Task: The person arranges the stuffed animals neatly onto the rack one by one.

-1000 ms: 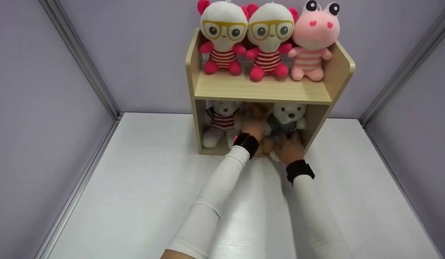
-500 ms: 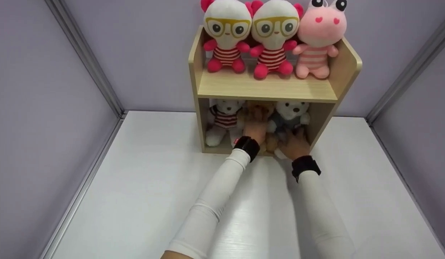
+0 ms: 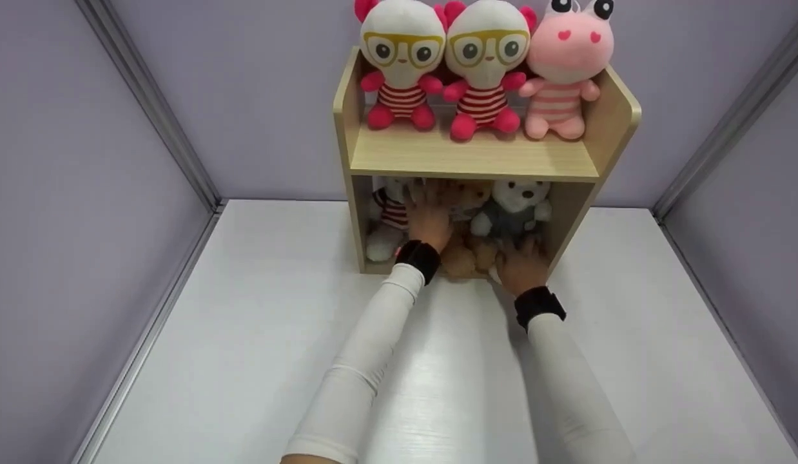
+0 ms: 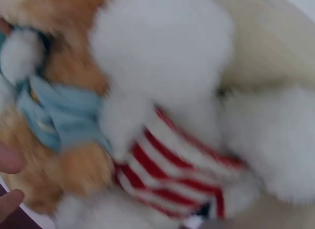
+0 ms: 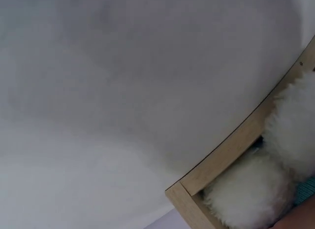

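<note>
My left hand (image 3: 429,222) is inside the lower shelf with its fingers spread. It lies in front of a white plush toy (image 3: 392,212) in a red-striped shirt and beside a brown teddy bear (image 3: 467,251). Blurred in the left wrist view are the striped shirt (image 4: 170,172) and the bear's light-blue clothing (image 4: 64,113). My right hand (image 3: 523,267) rests at the legs of a white teddy bear (image 3: 516,200) in grey clothing, partly hiding them. White fur (image 5: 251,189) shows beside the hand in the right wrist view.
The wooden shelf (image 3: 473,158) stands against the back wall. Two white-and-pink plush toys (image 3: 402,55) (image 3: 486,58) with yellow glasses and a pink frog plush (image 3: 560,64) sit on its upper level. White table surface (image 3: 257,303) extends in front, between grey side panels (image 3: 57,193).
My left hand has moved left from the brown teddy bear toward the striped-shirt plush toy, uncovering more of the brown bear. My right hand stays at the white bear's legs.
</note>
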Demonstrator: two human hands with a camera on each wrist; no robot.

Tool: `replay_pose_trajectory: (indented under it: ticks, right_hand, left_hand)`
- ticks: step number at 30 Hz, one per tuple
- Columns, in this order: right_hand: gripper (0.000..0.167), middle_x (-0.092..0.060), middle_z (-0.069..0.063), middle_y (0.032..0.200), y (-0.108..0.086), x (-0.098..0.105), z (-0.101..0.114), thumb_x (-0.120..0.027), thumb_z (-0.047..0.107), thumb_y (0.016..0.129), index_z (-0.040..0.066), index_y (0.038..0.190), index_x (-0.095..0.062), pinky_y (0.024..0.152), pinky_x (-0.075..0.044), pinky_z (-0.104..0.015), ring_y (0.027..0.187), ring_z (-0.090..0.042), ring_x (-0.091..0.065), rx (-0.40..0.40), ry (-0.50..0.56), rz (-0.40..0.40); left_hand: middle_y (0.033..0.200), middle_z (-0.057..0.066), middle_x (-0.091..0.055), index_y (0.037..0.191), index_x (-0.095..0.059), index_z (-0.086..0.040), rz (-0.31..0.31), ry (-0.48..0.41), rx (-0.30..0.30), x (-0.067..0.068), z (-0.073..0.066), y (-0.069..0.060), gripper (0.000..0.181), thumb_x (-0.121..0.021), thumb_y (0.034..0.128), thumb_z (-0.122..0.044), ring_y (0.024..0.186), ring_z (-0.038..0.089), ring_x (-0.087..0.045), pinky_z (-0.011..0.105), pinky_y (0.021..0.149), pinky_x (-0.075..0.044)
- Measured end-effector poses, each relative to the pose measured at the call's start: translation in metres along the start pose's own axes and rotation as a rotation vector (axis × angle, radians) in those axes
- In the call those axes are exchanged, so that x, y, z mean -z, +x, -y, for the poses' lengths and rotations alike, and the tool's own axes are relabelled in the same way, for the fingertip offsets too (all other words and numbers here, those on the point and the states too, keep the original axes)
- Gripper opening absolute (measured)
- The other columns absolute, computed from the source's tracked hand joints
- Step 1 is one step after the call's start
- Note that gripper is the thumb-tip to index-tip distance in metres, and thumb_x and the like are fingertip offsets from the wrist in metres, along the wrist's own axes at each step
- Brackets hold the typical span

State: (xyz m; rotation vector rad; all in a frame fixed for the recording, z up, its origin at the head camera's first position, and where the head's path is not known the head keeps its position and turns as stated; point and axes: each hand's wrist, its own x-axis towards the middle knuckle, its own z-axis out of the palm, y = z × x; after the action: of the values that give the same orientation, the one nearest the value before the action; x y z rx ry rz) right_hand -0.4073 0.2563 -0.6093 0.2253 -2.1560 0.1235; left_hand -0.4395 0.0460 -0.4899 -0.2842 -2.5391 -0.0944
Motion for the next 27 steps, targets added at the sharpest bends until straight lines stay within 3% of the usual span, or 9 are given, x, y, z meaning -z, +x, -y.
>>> replay_pose_trajectory:
  ticks: [2, 5, 10, 16, 21, 27]
  right_hand:
    - [0.038, -0.057, -0.044, 0.111, 0.000, -0.003, 0.000, -0.065, 0.023, 0.088, 0.004, 0.121, -0.069, 0.081, -0.048, -0.065, 0.094, -0.058, -0.059, 0.014, -0.014, -0.025]
    - [0.037, -0.057, -0.043, 0.110, 0.001, -0.003, 0.001, -0.066, 0.022, 0.088, 0.003, 0.119, -0.069, 0.081, -0.049, -0.065, 0.093, -0.058, -0.060, 0.022, -0.011, -0.025]
    - [0.037, -0.057, -0.043, 0.110, -0.004, -0.009, 0.002, -0.069, 0.020, 0.086, 0.002, 0.118, -0.069, 0.083, -0.048, -0.067, 0.095, -0.058, -0.059, 0.031, 0.010, -0.049]
    - [0.033, -0.059, -0.039, 0.104, -0.006, -0.011, 0.011, -0.066, 0.019, 0.089, 0.001, 0.116, -0.070, 0.084, -0.046, -0.067, 0.090, -0.056, -0.059, 0.014, -0.002, -0.086]
    - [0.033, -0.058, -0.040, 0.108, -0.003, 0.001, 0.028, -0.066, 0.020, 0.091, 0.000, 0.117, -0.068, 0.090, -0.042, -0.069, 0.102, -0.060, -0.055, -0.064, -0.030, 0.034]
    - [0.035, -0.054, -0.042, 0.117, 0.004, 0.022, 0.042, -0.071, 0.020, 0.089, -0.001, 0.118, -0.067, 0.094, -0.038, -0.072, 0.113, -0.063, -0.048, -0.157, 0.029, 0.227]
  left_hand:
    - [0.153, 0.019, -0.040, 0.151, -0.046, -0.019, -0.026, 0.007, 0.073, -0.004, 0.010, 0.003, 0.060, -0.062, 0.0966, -0.038, 0.141, 0.045, -0.035, 0.060, 0.109, -0.034]
    - [0.152, 0.025, -0.038, 0.149, -0.047, -0.012, -0.022, -0.092, 0.129, -0.009, 0.021, 0.006, 0.055, -0.059, 0.0992, -0.032, 0.135, 0.052, -0.039, 0.060, 0.099, -0.045]
    - [0.150, 0.032, -0.033, 0.147, -0.044, -0.001, 0.000, -0.224, 0.145, -0.010, 0.030, 0.005, 0.054, -0.056, 0.1015, -0.028, 0.125, 0.052, -0.045, 0.053, 0.080, -0.056]
    - [0.150, 0.034, -0.031, 0.147, -0.046, -0.003, 0.005, -0.230, 0.156, -0.009, 0.033, 0.005, 0.054, -0.057, 0.1004, -0.027, 0.125, 0.053, -0.043, 0.053, 0.075, -0.056]
    - [0.158, 0.032, -0.018, 0.153, -0.042, -0.014, 0.065, -0.240, 0.178, -0.008, 0.032, -0.006, 0.063, -0.064, 0.0953, -0.027, 0.136, 0.056, -0.032, 0.062, 0.092, -0.049]
    - [0.157, 0.034, -0.019, 0.153, -0.041, -0.011, -0.001, -0.337, 0.151, -0.007, 0.027, -0.034, 0.065, -0.065, 0.0942, -0.027, 0.138, 0.055, -0.032, 0.064, 0.096, -0.045]
